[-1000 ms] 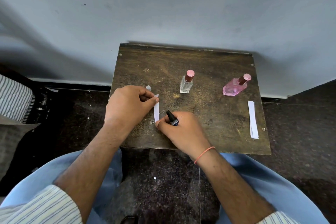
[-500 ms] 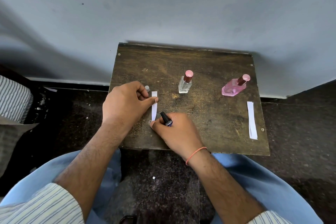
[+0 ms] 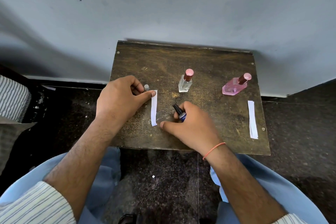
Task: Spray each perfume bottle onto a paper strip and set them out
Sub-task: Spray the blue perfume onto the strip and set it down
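While the left hand (image 3: 120,100) pinches one paper strip (image 3: 154,108) flat on the table (image 3: 209,60), the right hand (image 3: 190,123) grips a dark bottle (image 3: 180,112) beside it. Clear bottle (image 3: 185,82), pink bottle (image 3: 235,86) stand capped, apparently unsprayed; spare strips (image 3: 252,119) wait.

A dark, scuffed wooden surface (image 3: 181,56) stands against a pale grey-blue wall (image 3: 163,5), with small screw heads near its corners. Below it lies a dark speckled floor (image 3: 160,178), where a tiny white scrap (image 3: 153,176) rests. A thin orange band (image 3: 213,150) circles one wrist. Light blue trousers (image 3: 272,187) cover both knees at the bottom of the view, and striped shirt cuffs (image 3: 36,203) show at the lower corners. At the left edge sits a striped cloth (image 3: 11,98).
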